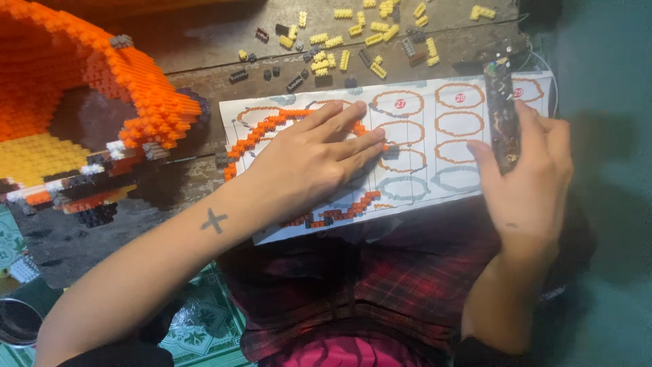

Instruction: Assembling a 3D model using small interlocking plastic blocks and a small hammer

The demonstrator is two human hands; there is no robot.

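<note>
plaid cloth over my lap [380, 285] sits below the paper sheet [448, 146]. my left hand [319, 160] presses flat, fingers spread, on the orange brick ring [272, 126]; my right hand [530, 170] grips a dark stick [501, 115], upright, well right of it.

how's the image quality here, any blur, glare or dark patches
Head view: soft overall, so the small yellow bricks and sheet print lack crisp edges; no strong glare, though the white sheet is the brightest area; the right edge beyond the right hand falls into murky teal shadow; the left hand casts a faint shadow on the sheet; the orange model looks oversaturated.
</note>
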